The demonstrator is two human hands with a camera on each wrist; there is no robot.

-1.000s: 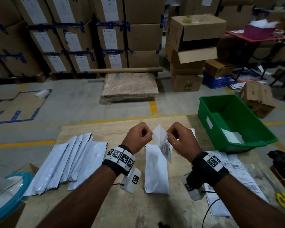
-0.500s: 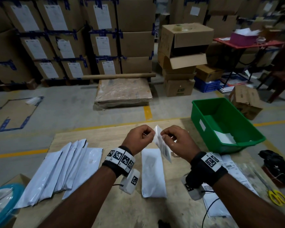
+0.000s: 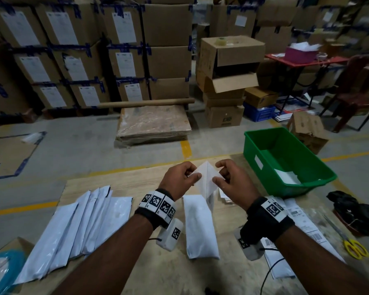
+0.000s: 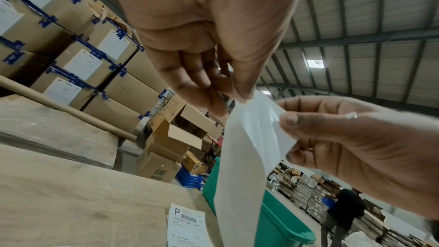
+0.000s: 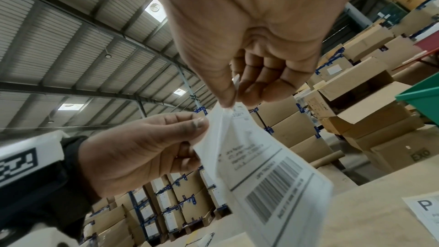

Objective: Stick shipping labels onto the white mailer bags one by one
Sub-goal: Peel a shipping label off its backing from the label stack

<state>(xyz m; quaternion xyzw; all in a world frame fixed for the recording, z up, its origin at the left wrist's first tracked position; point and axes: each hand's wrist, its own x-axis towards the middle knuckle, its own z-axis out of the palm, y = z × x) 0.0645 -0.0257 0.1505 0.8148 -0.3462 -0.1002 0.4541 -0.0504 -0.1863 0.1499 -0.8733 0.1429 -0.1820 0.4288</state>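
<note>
Peel under way, mid-air: my left hand (image 3: 180, 179) pinches the blank backing sheet (image 4: 242, 172) at its top corner, my right hand (image 3: 232, 182) pinches the printed shipping label (image 5: 268, 164) at the matching corner. Vs 1 s ago the two plies have opened into a wider V and the pair of hands sits a bit higher above the table (image 3: 200, 271); the barcode face, side-on before, now turns away from the head cam and shows only in the right wrist view. I read that as the adhesive side coming free, approx. a third to half separated, lower part joined as far as I can tell.

Target is the single white mailer bag (image 3: 199, 226), flat on the table directly below and between my wrists, unlabelled. More bags (image 3: 73, 222) lie fanned out beyond my left forearm, also w/o labels that I can see. Spare labels (image 3: 296, 220) sit under and past my right wrist; green bin (image 3: 264, 158) just beyond the right hand.

Next, in my judgement: finish the peel, drop the backing, lay the label on the bag below. Risk: the label curling onto itself.
</note>
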